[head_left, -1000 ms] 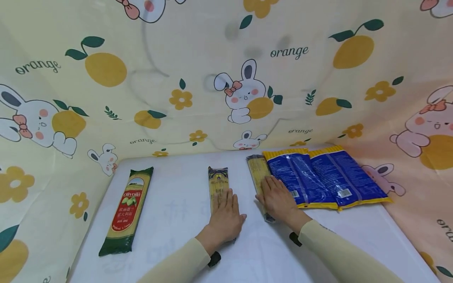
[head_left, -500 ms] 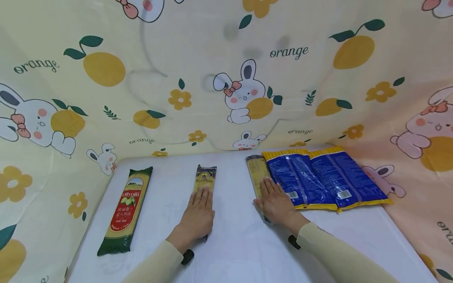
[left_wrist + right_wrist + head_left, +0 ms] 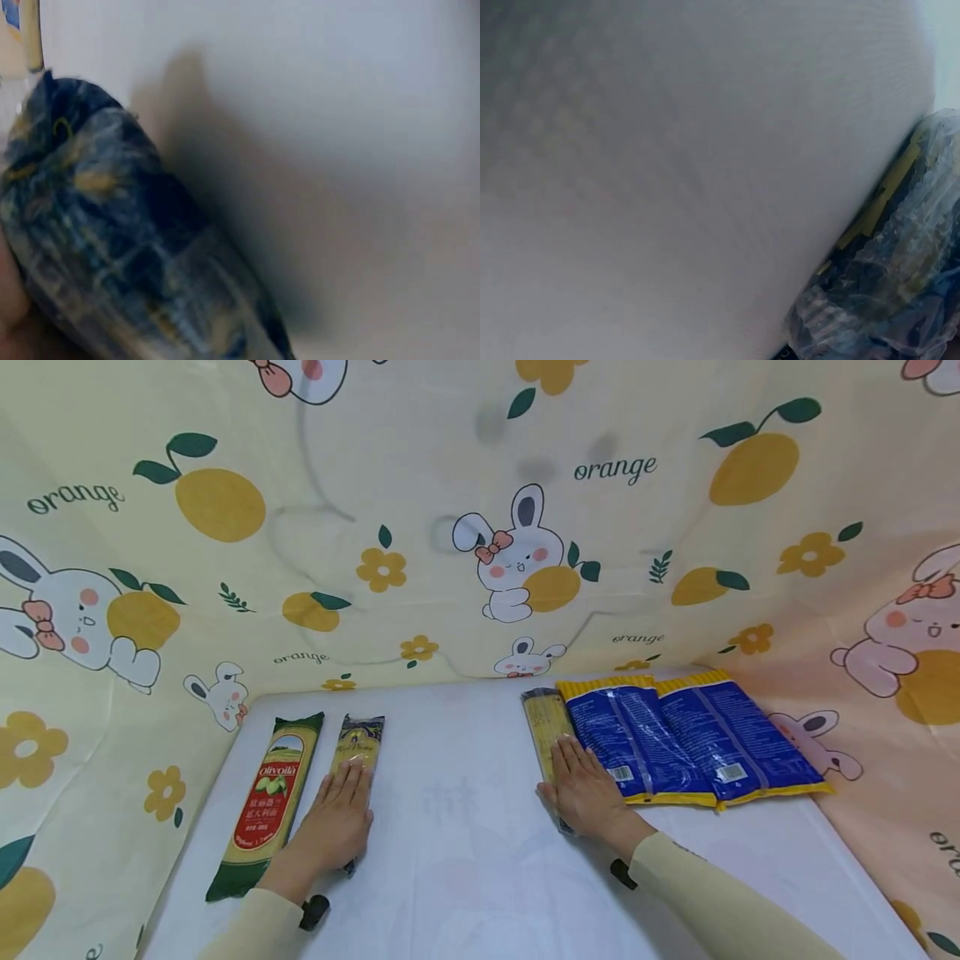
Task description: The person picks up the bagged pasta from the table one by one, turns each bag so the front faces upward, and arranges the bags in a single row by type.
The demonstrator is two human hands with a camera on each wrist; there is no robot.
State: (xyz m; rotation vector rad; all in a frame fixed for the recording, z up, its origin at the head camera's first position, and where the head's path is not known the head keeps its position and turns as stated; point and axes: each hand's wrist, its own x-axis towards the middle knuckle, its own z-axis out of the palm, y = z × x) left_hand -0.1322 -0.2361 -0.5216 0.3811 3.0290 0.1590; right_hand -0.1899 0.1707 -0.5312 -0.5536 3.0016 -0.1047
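Note:
My left hand (image 3: 332,820) lies with straight fingers on a narrow pasta pack (image 3: 362,745) with a dark blue end. This pack is just right of a green-ended Olivoilà pasta pack (image 3: 272,793), with a small gap at their far ends. In the left wrist view, the narrow pack's crinkled blue end (image 3: 112,202) fills the lower left. My right hand (image 3: 588,789), fingers straight, rests on a second narrow pasta pack (image 3: 546,718). That pack lies along the left side of two blue bags. Its crinkled end (image 3: 877,292) appears lower right in the right wrist view.
The two blue bags with yellow edges, a left one (image 3: 630,735) and a right one (image 3: 738,735), lie side by side at the back right. A white table (image 3: 457,852) bears everything. A patterned cloth (image 3: 420,485) rises behind and at both sides.
My left hand has slid the narrow pasta pack leftward across the table, from mid-table to beside the Olivoilà pack. My right hand and the packs under and beside it have stayed nearly still.

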